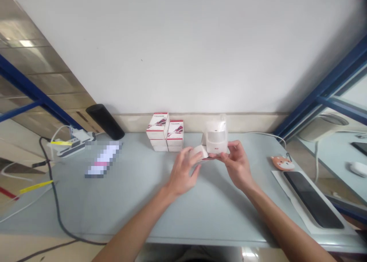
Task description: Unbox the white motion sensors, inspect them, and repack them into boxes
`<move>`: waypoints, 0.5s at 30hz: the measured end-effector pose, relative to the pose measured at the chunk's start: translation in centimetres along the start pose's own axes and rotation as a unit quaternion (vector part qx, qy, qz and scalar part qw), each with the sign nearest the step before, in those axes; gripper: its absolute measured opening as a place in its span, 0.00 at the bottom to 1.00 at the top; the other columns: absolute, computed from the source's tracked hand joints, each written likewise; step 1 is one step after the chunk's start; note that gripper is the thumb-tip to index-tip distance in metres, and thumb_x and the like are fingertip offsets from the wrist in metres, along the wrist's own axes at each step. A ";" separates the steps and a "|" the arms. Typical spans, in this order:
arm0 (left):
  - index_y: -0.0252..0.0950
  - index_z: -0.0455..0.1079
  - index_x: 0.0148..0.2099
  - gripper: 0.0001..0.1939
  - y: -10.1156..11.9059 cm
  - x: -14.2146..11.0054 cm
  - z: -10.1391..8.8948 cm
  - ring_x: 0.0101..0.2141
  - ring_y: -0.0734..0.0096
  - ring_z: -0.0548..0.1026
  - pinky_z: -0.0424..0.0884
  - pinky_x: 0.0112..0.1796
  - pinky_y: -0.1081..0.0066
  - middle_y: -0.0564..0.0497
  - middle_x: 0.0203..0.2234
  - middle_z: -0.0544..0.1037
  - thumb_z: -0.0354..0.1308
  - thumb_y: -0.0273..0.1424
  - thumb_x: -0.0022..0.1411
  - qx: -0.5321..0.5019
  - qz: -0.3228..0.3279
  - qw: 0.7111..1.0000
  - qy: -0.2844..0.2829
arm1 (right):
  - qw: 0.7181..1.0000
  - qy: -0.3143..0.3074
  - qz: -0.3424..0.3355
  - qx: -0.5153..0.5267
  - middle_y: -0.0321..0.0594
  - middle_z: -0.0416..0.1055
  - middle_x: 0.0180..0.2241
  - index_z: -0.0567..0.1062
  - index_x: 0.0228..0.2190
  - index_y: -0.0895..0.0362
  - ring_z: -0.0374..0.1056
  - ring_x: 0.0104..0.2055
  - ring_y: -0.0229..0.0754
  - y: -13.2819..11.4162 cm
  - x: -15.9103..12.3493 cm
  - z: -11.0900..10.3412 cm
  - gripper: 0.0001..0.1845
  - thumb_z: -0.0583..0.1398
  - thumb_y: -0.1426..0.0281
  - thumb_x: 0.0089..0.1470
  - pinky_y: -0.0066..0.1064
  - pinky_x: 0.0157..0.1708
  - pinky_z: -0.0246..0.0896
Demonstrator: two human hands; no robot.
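Observation:
A white motion sensor (216, 140), seemingly in a clear plastic bag, stands upright in front of me near the back of the desk. My right hand (237, 164) is closed around its lower right side, thumb in front. A small white carton (201, 152) lies tilted against the sensor's left side. My left hand (183, 172) grips this carton from the left, with the fingers over its top and the thumb apart below. The hands partly hide the carton, so its far end cannot be made out.
Stacked small cartons (158, 126) with red trim stand against the wall. At left are a black cylinder (105, 121), a blurred-out phone (103, 160), a power strip (75, 142) and cables. At right lie a dark slab-like device (312, 199) and an orange animal-faced pouch (282, 163).

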State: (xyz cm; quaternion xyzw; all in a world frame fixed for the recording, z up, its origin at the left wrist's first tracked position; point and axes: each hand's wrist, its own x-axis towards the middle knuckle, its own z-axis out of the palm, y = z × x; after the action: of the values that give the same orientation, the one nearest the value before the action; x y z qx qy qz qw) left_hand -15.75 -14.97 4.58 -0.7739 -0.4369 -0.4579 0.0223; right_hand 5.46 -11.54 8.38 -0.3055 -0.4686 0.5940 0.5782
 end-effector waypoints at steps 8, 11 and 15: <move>0.48 0.67 0.64 0.26 0.6 -0.2 -0.2 0.48 0.61 0.78 0.82 0.37 0.66 0.40 0.54 0.68 0.65 0.29 0.65 -0.024 0.043 0.999 0.024 | 0.998 -0.035 -0.041 -0.032 0.38 0.74 0.46 0.69 0.41 0.45 0.77 0.44 0.50 0.0 -1.6 1.3 0.17 0.70 0.58 0.57 0.50 0.46 0.76; 0.44 0.73 0.61 0.23 0.8 0.0 -0.6 0.45 0.59 0.77 0.81 0.34 0.67 0.36 0.54 0.70 0.64 0.27 0.64 -0.006 0.047 0.999 -0.006 | 0.996 0.001 -0.071 -0.049 0.38 0.72 0.46 0.69 0.41 0.45 0.77 0.40 0.47 -0.1 -1.8 1.5 0.15 0.70 0.60 0.59 0.49 0.45 0.76; 0.41 0.78 0.53 0.17 0.7 0.1 -0.8 0.38 0.60 0.75 0.79 0.30 0.66 0.40 0.41 0.74 0.64 0.29 0.62 0.024 0.065 0.998 -0.009 | 0.996 -0.004 -0.072 -0.054 0.37 0.68 0.47 0.70 0.41 0.45 0.77 0.34 0.42 -0.1 -1.8 1.5 0.15 0.70 0.61 0.59 0.45 0.38 0.77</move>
State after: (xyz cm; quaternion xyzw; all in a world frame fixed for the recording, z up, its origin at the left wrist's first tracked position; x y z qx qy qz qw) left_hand -15.81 -15.68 5.34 -0.8041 -0.3967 -0.4378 0.0669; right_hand 4.43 -13.62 8.72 -0.2997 -0.5230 0.5255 0.6004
